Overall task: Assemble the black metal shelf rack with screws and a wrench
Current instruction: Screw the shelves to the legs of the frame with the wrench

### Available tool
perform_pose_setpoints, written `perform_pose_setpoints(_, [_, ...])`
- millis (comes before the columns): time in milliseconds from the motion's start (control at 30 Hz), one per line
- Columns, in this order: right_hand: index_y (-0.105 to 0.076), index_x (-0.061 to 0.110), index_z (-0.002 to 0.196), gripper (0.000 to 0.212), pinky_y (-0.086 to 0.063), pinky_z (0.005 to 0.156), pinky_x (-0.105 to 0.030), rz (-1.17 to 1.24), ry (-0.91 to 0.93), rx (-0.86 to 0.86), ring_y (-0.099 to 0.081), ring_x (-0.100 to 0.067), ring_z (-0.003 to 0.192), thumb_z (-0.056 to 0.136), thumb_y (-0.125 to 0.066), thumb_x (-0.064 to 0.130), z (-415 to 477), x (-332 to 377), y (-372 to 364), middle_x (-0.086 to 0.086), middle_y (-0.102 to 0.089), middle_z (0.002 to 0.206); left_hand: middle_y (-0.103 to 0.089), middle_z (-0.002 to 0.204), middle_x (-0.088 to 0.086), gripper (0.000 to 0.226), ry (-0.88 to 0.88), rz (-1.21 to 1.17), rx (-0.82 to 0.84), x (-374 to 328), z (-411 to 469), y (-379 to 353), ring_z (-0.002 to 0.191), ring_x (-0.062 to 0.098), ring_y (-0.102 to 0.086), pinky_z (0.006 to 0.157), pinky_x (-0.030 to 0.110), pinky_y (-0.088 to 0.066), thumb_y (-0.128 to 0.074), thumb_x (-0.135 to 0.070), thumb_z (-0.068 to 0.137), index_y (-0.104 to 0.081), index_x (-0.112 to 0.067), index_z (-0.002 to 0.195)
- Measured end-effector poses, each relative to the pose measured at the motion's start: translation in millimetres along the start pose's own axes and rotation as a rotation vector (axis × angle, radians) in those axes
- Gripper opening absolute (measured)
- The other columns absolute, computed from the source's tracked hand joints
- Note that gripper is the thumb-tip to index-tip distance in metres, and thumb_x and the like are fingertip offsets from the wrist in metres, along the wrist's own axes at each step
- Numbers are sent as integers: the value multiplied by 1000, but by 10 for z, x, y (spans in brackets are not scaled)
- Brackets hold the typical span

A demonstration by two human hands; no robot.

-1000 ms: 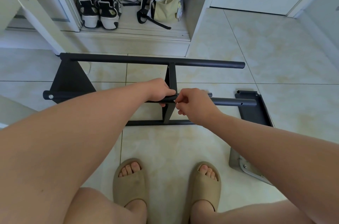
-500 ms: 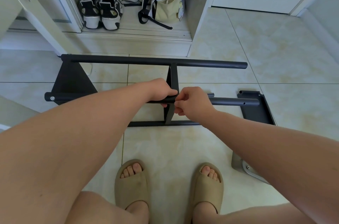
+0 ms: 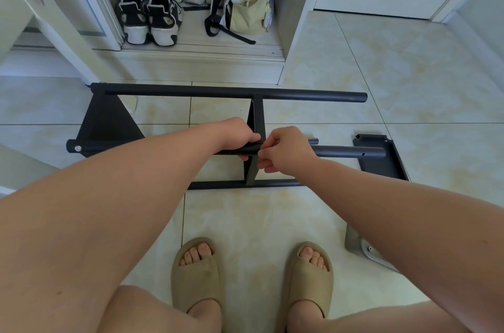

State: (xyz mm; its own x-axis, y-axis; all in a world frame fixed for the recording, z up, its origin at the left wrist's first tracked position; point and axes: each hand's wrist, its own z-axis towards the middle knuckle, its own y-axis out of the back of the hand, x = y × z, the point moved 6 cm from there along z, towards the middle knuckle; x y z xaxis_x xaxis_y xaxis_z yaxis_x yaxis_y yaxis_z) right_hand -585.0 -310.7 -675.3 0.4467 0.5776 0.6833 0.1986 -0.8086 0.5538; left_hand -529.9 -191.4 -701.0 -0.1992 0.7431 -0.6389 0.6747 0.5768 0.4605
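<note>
Rack (image 3: 245, 94) half built, lying on floor tiles before my feet. Left hand (image 3: 240, 136) wraps front tube (image 3: 349, 153) beside centre brace (image 3: 257, 114). Right hand (image 3: 286, 150) fingertips pinch same tube at joint; screw under them, cannot tell. Best approach: steady tube, align holes, start thread by finger, wrench last.

Half-built black shelf rack (image 3: 257, 117) on floor tiles (image 3: 409, 73): far tube (image 3: 191, 92) and near tube (image 3: 351, 152) joined to left end panel (image 3: 109, 125), silver screw (image 3: 78, 148) in near tube's left end; loose end panel (image 3: 381, 166) flat by right ends.
</note>
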Motion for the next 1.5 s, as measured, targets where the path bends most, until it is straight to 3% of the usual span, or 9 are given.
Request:
perform_pose_setpoints(167, [-53, 23, 81, 17, -56, 75, -40, -519, 180, -53, -64, -26, 85, 95, -62, 19, 62, 92, -16, -7, -65, 98, -76, 87, 10, 28, -36, -6, -20, 3, -6, 18, 72, 17, -70, 84, 31, -49, -53, -30, 100, -67, -8, 90])
perform_pose_setpoints(333, [-46, 28, 100, 34, -39, 57, -31, -598, 127, -134, -55, -16, 73, 88, -71, 48, 141, -14, 156, 7, -51, 83, -67, 70, 2, 27, -77, -21, -82, -14, 31, -8, 55, 12, -66, 58, 21, -44, -52, -27, 102, -62, -15, 79])
perform_pose_setpoints(467, [-63, 24, 92, 21, -39, 56, -28, -559, 141, -127, -53, -10, 69, 89, -71, 44, 190, -79, 174, 6, -57, 78, -63, 64, 1, 27, -91, -38, -84, -51, 52, -38, 51, 11, -63, 49, 14, -45, -52, -23, 101, -60, -14, 76])
perform_pose_setpoints(633, [-67, 21, 95, 18, -33, 55, -25, -527, 175, -111, -51, -9, 69, 96, -65, 39, 191, -84, 197, 5, -58, 79, -64, 66, 4, 28, -82, -28, -100, -81, 55, -37, 54, 13, -64, 50, 16, -43, -51, -23, 101, -59, -13, 77])
perform_pose_setpoints(733, [-69, 15, 106, 27, -43, 66, -32, -613, 222, -87, -54, -20, 82, 100, -58, 39, 107, -72, 161, -1, -56, 95, -58, 70, 10, 33, -74, -18, -150, -83, 39, -46, 60, 21, -57, 53, 19, -42, -47, -19, 101, -57, -7, 72])
perform_pose_setpoints(933, [-44, 26, 148, 49, -48, 99, -41, -639, 327, -30, -50, -21, 122, 102, -53, 41, -290, -379, 463, 3, -49, 134, -59, 121, 4, 32, -34, 198, -447, -170, -173, -84, 103, 24, -55, 81, 36, -44, -38, -28, 105, -50, -17, 132])
perform_pose_setpoints(1067, [-29, 29, 157, 60, -36, 113, -40, -766, 320, -35, -30, -22, 145, 103, -51, 42, -589, -854, 868, 4, -34, 158, -52, 136, 6, 34, -310, 461, -611, -623, -359, -249, 119, 27, -50, 95, 41, -46, -39, -29, 104, -49, -17, 134])
perform_pose_setpoints(1267, [-32, 33, 155, 57, -37, 112, -43, -800, 118, -77, -33, -21, 143, 102, -50, 44, -896, -1772, 1508, 6, -37, 155, -57, 110, -4, 20, -659, 537, -385, -1362, -486, -1066, 93, 18, -57, 79, 40, -52, -41, -32, 103, -54, -21, 115])
perform_pose_setpoints(1500, [-42, 32, 150, 49, -45, 103, -41, -725, -128, -6, -48, -23, 132, 102, -50, 41, -842, -2986, 1919, 3, -48, 147, -62, 119, -2, 33, -411, 517, 58, -1294, -52, -2471, 101, 18, -58, 88, 35, -49, -48, -38, 101, -50, -22, 130])
